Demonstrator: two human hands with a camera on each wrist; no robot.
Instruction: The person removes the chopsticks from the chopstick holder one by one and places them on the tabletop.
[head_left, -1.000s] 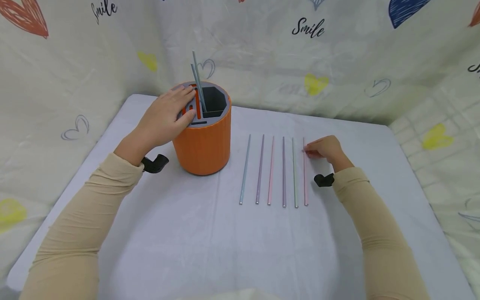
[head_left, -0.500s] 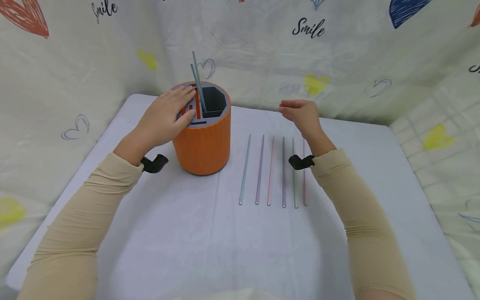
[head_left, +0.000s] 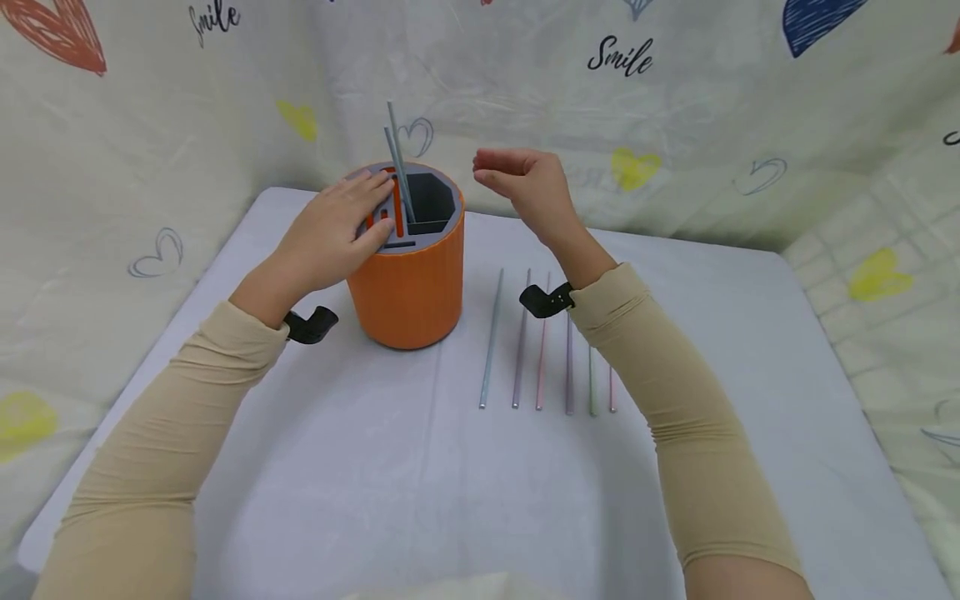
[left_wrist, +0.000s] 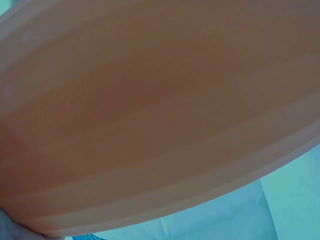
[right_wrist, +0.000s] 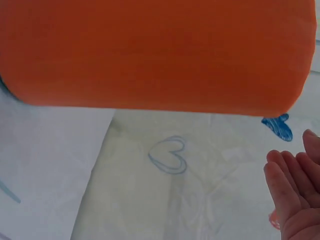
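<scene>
My left hand (head_left: 322, 229) rests on the grey slotted top of an orange cylindrical holder (head_left: 408, 300), fingers spread across it. Two thin pale blue-green rods (head_left: 397, 158) stand upright, slightly tilted, in the holder's dark compartment. My right hand (head_left: 521, 177) is raised in the air to the right of the holder, apart from it. In the right wrist view its fingers (right_wrist: 285, 187) are extended, with nothing between them and the thumb. The holder's orange wall (left_wrist: 160, 115) fills most of the left wrist view.
Several thin rods lie side by side on the white table (head_left: 360, 467): a blue rod (head_left: 491, 342), purple ones, a green rod (head_left: 592, 383) and pink ones. My right forearm covers parts of some. A printed curtain (head_left: 517, 92) hangs behind the table.
My right hand has left the pink rod at the right end of the row, rising and moving left toward the holder. The rods stay on the table, and my left hand keeps its place.
</scene>
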